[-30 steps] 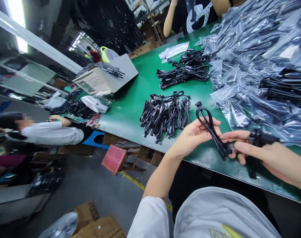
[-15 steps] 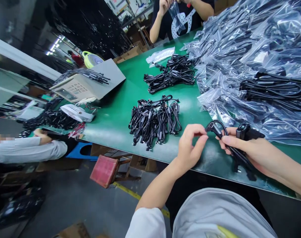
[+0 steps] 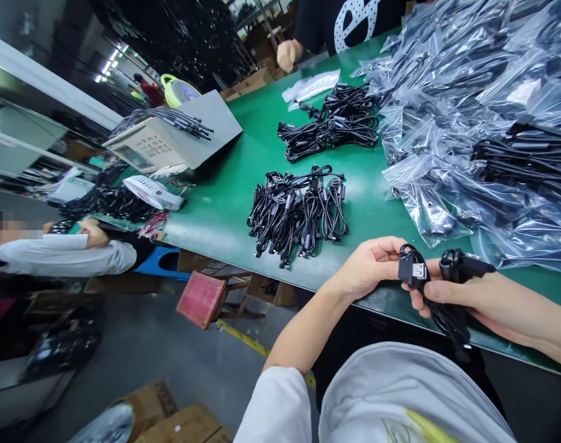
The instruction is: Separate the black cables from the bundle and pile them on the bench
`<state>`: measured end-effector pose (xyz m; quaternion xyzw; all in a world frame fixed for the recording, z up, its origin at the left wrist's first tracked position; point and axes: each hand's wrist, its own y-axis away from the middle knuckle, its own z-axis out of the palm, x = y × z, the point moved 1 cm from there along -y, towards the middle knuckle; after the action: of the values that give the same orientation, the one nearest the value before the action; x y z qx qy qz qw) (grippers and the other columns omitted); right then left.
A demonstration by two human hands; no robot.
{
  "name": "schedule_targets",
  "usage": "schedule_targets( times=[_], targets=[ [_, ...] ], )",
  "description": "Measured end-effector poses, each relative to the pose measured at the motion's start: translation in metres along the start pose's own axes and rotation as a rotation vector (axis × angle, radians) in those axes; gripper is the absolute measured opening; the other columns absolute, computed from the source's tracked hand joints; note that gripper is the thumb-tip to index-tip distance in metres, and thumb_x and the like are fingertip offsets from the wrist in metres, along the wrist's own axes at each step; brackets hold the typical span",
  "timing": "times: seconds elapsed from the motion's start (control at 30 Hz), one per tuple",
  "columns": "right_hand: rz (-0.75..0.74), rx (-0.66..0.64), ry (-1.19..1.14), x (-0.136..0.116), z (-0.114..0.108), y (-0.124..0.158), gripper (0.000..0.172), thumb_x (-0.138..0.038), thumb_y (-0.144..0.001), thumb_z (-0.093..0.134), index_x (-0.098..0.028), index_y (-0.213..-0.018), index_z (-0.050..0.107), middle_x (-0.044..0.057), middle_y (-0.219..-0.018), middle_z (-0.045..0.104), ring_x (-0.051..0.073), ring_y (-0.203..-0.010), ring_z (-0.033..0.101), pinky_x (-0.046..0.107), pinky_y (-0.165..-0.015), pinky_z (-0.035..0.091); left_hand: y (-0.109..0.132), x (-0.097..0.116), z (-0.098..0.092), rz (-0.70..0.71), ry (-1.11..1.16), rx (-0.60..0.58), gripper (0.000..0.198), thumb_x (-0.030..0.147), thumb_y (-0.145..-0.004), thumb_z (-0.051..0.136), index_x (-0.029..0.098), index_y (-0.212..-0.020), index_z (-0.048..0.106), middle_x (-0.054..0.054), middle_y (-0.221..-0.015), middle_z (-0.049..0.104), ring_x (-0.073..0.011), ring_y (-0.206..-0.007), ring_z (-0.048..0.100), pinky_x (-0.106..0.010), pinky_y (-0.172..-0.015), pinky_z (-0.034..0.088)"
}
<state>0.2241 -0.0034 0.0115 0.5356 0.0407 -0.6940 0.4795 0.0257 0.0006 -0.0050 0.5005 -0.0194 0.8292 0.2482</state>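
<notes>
Close to the table's front edge, my right hand (image 3: 465,298) is closed around a coiled black USB cable (image 3: 446,320), whose lower end hangs past the fingers. A USB-A socket (image 3: 417,271) on that cable faces up between my two hands. My left hand (image 3: 375,267) has its fingers pinched at the cable's near end, beside the socket; the fingertips are partly hidden behind it. Another black coiled piece (image 3: 451,264) sticks up behind my right fingers. To the left lies a pile of tied black cables (image 3: 299,215).
More cable bundles (image 3: 329,129) lie farther back on the green table (image 3: 220,209). Bagged cables (image 3: 446,111) heap up at the right. A grey machine with a keypad (image 3: 170,138) stands left. A co-worker's hand (image 3: 288,55) rests across the table; another person (image 3: 68,252) sits left.
My left hand has moved right and now pinches the cable at its connector. The USB socket has turned into view. The co-worker's hand across the table has come down. The view has shifted slightly.
</notes>
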Motion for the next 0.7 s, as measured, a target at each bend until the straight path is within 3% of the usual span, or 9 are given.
schedule_targets(
  times=[0.27,0.33,0.5,0.7],
  targets=[
    [-0.112,0.217,0.12,0.0005,0.0027,-0.0034,0.042,-0.054,-0.082,0.083,-0.023,-0.109,0.074,0.002,-0.085,0.072,0.019,-0.076,0.062,0.034,-0.074,0.049,-0.0023,0.0056,0.0027,0.165,0.188,0.234,0.041,0.037,-0.063,0.097,0.016,-0.087,0.071,0.0,-0.083,0.064,-0.0104,-0.076,0.056,-0.024,-0.073,0.046],
    [-0.078,0.24,0.122,0.0012,0.0043,-0.0028,0.044,-0.056,-0.081,0.083,-0.023,-0.107,0.073,0.001,-0.081,0.07,0.018,-0.07,0.062,0.032,-0.067,0.049,-0.0019,0.0069,0.0022,0.159,0.195,0.223,0.041,0.036,-0.063,0.097,0.016,-0.089,0.072,-0.001,-0.086,0.065,-0.0112,-0.079,0.057,-0.025,-0.077,0.047],
    [0.021,0.186,0.009,0.0005,0.008,-0.0012,0.043,-0.061,-0.079,0.082,-0.02,-0.081,0.071,0.002,-0.074,0.069,0.014,-0.06,0.06,0.028,-0.057,0.048,0.0009,0.007,0.0027,0.122,0.229,0.174,0.04,0.037,-0.067,0.096,0.015,-0.094,0.076,-0.003,-0.091,0.068,-0.0126,-0.084,0.061,-0.026,-0.083,0.049],
    [0.024,0.178,0.03,0.0026,0.0087,-0.0013,0.043,-0.062,-0.081,0.081,-0.022,-0.094,0.072,0.0,-0.072,0.069,0.014,-0.061,0.062,0.026,-0.056,0.05,0.0016,0.0052,0.0047,0.13,0.229,0.152,0.041,0.039,-0.067,0.096,0.016,-0.095,0.077,-0.004,-0.094,0.069,-0.014,-0.085,0.063,-0.027,-0.082,0.05]
  ],
)
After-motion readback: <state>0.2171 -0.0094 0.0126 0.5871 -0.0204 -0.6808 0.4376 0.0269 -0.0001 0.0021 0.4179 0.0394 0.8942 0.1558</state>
